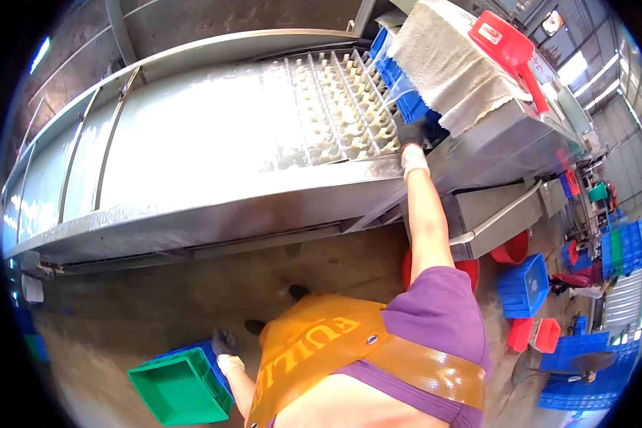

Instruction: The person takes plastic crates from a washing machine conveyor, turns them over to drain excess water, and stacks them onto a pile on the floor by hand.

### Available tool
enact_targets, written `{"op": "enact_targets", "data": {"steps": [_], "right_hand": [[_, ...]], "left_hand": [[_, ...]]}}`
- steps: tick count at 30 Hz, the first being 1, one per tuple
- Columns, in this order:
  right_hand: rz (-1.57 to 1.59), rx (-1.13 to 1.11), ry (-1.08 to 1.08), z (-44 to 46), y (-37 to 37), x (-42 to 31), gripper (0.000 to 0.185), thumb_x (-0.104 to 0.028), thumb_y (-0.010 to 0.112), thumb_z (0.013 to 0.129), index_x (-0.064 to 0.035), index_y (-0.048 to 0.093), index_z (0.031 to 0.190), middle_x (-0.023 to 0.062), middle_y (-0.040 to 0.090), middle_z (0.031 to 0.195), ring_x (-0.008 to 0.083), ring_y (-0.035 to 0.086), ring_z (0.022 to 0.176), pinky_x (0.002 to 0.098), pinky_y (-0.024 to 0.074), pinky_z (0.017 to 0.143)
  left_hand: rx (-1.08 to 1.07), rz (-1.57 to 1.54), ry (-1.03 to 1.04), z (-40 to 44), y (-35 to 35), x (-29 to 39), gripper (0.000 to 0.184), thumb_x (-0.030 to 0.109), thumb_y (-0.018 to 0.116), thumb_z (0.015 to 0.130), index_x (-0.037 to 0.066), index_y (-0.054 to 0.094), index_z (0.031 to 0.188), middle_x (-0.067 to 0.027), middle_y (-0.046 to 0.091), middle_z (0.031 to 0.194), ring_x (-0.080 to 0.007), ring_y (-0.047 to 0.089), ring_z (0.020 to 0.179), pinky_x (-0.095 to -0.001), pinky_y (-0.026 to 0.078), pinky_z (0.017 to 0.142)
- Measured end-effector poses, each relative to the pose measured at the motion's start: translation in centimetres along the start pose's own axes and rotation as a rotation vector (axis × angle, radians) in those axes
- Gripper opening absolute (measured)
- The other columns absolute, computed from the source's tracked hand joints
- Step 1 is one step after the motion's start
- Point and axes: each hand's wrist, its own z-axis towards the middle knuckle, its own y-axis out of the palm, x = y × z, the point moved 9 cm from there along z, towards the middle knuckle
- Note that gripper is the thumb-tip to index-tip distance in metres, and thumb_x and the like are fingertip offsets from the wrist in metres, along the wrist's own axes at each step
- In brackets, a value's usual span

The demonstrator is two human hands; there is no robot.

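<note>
My right hand [411,135], in a dark glove with a pale cuff, reaches out to the end of the metal conveyor. It is beside a blue crate [409,100] there, its fingers too dark to make out. On the conveyor belt [321,107], rows of small pale pieces lie between metal bars. Low on the left, my left hand [225,342], also dark-gloved, is at the edge of a blue crate [212,357]. Against that one sits a green crate [182,389]. Whether the left fingers grip the rim is unclear.
A towel [453,64] and a red scoop [503,43] lie on the metal housing at the conveyor's end. A blue bin [523,285], red tubs [510,248] and red baskets [547,335] stand on the floor to the right. Stacked blue crates [628,246] are farther off.
</note>
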Motion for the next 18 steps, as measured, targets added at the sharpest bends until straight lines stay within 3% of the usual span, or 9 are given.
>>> {"op": "enact_targets", "data": {"steps": [2,3,4,6,9,12,13,17,18], "right_hand": [[0.547,0.177,0.509,2.2,-0.5,7.1,0.065,-0.056,0.040,0.082,-0.0012,0.049,0.116,0.0189,0.064,0.092,0.0363,0.059,0.090,0.0456,0.0396,0.085],[0.766,-0.223,0.541,4.0,2.6,6.6,0.075,-0.067,0.040,0.078,0.0008,0.059,0.104,0.0212,0.064,0.090,0.0347,0.060,0.089,0.0402,0.0440,0.081],[0.754,-0.177,0.586,5.1,2.5,5.8,0.078,-0.071,0.035,0.076,0.0008,0.065,0.083,0.0236,0.062,0.089,0.0332,0.061,0.085,0.0356,0.0473,0.072],[0.684,-0.200,0.338,6.5,1.0,1.5,0.063,-0.060,0.043,0.078,-0.0012,0.063,0.090,0.0212,0.062,0.092,0.0358,0.059,0.085,0.0382,0.0459,0.076],[1.151,-0.120,0.133,3.5,-2.1,-4.3,0.044,-0.037,0.051,0.082,-0.0021,0.053,0.108,0.0190,0.056,0.107,0.0309,0.054,0.094,0.0369,0.0427,0.083],[1.629,-0.101,0.283,0.5,-0.7,-4.3,0.029,-0.016,0.050,0.087,-0.0030,0.053,0.112,0.0149,0.056,0.107,0.0211,0.052,0.092,0.0323,0.0422,0.084],[1.267,-0.035,0.164,-0.1,1.0,-3.2,0.026,-0.014,0.051,0.086,-0.0022,0.055,0.109,0.0134,0.058,0.105,0.0200,0.053,0.090,0.0318,0.0430,0.082],[1.805,0.083,0.281,-2.3,2.3,-1.7,0.032,-0.021,0.059,0.076,-0.0036,0.057,0.104,0.0113,0.061,0.100,0.0275,0.058,0.090,0.0357,0.0444,0.083],[1.524,-0.018,0.171,-1.5,3.1,-2.5,0.038,-0.026,0.057,0.076,-0.0056,0.054,0.109,0.0105,0.057,0.107,0.0274,0.053,0.097,0.0364,0.0415,0.087]], "left_hand": [[0.198,0.048,-0.009,-3.2,-2.1,-1.7,0.026,0.044,0.046,0.084,0.020,0.054,0.079,0.0037,0.052,0.073,-0.0159,0.049,0.077,-0.0323,0.038,0.064],[0.204,-0.007,-0.067,-3.3,-3.3,-3.0,0.030,0.044,0.045,0.084,0.018,0.057,0.093,0.0003,0.055,0.086,-0.0163,0.050,0.079,-0.0334,0.039,0.068],[0.269,-0.069,-0.049,-4.5,-3.0,-3.7,0.032,0.044,0.044,0.084,0.018,0.056,0.100,-0.0008,0.055,0.092,-0.0165,0.050,0.080,-0.0345,0.040,0.070],[0.341,-0.130,-0.034,-6.0,-2.0,-4.8,0.036,0.044,0.044,0.084,0.019,0.055,0.107,-0.0018,0.055,0.098,-0.0167,0.051,0.080,-0.0356,0.040,0.073],[0.087,-0.140,-0.121,-0.9,-3.6,-7.0,0.036,0.039,0.046,0.084,0.019,0.051,0.114,-0.0040,0.054,0.103,-0.0172,0.053,0.081,-0.0374,0.043,0.070],[-0.179,0.254,0.035,-1.2,1.7,-4.6,0.028,0.029,0.050,0.083,0.017,0.052,0.108,-0.0035,0.057,0.095,-0.0172,0.053,0.078,-0.0344,0.044,0.063],[-0.161,0.393,0.306,-2.6,3.9,-2.0,0.023,0.025,0.052,0.082,0.014,0.053,0.102,-0.0035,0.057,0.087,-0.0168,0.053,0.073,-0.0319,0.043,0.060],[-0.167,0.819,0.712,-2.9,3.7,0.8,0.011,0.018,0.056,0.079,0.009,0.052,0.084,-0.0027,0.054,0.070,-0.0147,0.050,0.060,-0.0279,0.042,0.052],[-0.184,0.918,0.747,-3.3,3.4,0.7,0.009,0.017,0.056,0.078,0.008,0.052,0.079,-0.0026,0.053,0.067,-0.0140,0.050,0.057,-0.0276,0.042,0.051]]}}
